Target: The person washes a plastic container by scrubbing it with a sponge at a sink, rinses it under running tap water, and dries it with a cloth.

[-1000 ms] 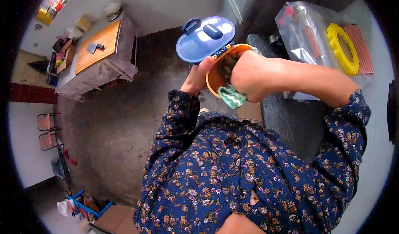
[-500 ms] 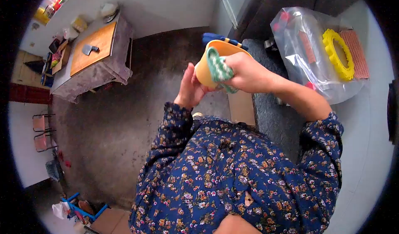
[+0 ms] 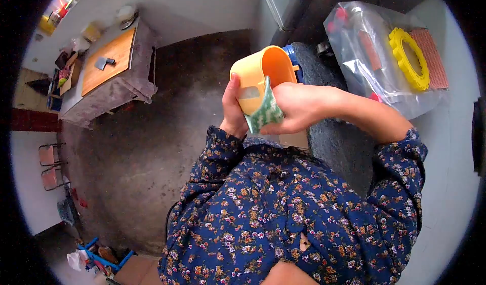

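Observation:
My left hand (image 3: 233, 106) grips a yellow-orange plastic container (image 3: 249, 66) from its left side, thumb up along the wall. The container is tilted, its wide rounded mouth turned up and to the right, and a pale window shows in its side. In my right hand (image 3: 296, 106) is a green and white patterned cloth (image 3: 265, 115), pressed against the near side of the container. Part of the fingers of both hands is hidden behind the container and the cloth. A blue object (image 3: 293, 57) shows just behind the container's rim; its kind is unclear.
To my right, a dark grey surface (image 3: 331, 148) carries a clear plastic bag (image 3: 354, 52) with a yellow ring (image 3: 409, 59) inside. Across the floor stands a covered table (image 3: 109, 100) with a wooden board (image 3: 109, 64) and a cleaver (image 3: 101, 62). Folding chairs (image 3: 49, 156) lean at the left wall.
The container has turned so its mouth and side window show more. My right hand and the cloth have moved down along its near side. My left hand still holds it.

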`<state>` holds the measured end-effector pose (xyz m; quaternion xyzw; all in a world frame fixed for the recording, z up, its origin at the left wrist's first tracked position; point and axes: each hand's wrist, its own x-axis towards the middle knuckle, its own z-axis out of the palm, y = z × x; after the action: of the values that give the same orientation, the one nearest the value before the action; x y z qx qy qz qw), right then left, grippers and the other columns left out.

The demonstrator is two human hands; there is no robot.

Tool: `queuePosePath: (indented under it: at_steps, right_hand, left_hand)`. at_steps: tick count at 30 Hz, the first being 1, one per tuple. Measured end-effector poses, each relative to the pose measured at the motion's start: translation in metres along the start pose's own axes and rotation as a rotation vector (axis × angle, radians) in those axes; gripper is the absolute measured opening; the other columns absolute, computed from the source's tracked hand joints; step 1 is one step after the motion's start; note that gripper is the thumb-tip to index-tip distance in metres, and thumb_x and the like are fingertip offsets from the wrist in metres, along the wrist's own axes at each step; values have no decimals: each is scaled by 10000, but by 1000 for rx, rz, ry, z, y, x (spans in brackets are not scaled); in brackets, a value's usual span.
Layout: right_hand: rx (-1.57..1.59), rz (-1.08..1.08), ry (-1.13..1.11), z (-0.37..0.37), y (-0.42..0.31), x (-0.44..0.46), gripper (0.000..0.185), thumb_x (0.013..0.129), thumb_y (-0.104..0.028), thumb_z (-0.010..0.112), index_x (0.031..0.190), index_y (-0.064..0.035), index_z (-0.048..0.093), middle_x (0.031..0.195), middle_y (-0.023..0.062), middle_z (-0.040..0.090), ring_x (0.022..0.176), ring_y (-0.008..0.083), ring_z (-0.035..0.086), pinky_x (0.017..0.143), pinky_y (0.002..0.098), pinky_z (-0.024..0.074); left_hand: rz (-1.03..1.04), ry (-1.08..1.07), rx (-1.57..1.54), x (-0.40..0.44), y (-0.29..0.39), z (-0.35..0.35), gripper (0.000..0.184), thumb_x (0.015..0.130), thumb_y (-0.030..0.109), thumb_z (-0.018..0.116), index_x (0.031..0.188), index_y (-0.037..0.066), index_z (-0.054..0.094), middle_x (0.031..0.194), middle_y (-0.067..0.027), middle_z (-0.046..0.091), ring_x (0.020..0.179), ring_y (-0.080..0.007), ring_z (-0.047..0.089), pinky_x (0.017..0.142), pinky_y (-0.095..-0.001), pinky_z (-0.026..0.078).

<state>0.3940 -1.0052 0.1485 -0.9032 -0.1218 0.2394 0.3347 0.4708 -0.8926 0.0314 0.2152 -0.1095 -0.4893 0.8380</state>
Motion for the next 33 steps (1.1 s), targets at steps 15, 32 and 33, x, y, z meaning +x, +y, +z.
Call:
queuePosePath:
  at_steps: [15,32,33]
  right_hand:
    - [-473,236,1011,-58,-23,-153,393,738,-104,651,1102,18,569,1046,142,604,972,274,587,797,367,495]
    - [-816,25,155,-26,9,21,150,696,-152,591,748,-31,663,886,102,631,867,235,593,698,353,513]
    - [-873,105,88,-24,7,27,176,712,-227,598,774,-92,694,899,69,653,904,213,582,763,343,490]
  left_hand:
    - [-72,-142,-375,10,-9,-37,665,874,621,333,1293,116,435,1270,-106,499,1142,-252,514,917,-419,459]
    - [-154,-16,-134,0,8,14,693,871,626,322,1362,136,336,1327,-116,444,1203,-298,452,973,-491,395]
    - [-188,-48,-152,1,9,7,680,875,615,331,1355,134,346,1316,-113,456,1191,-283,465,968,-468,406]
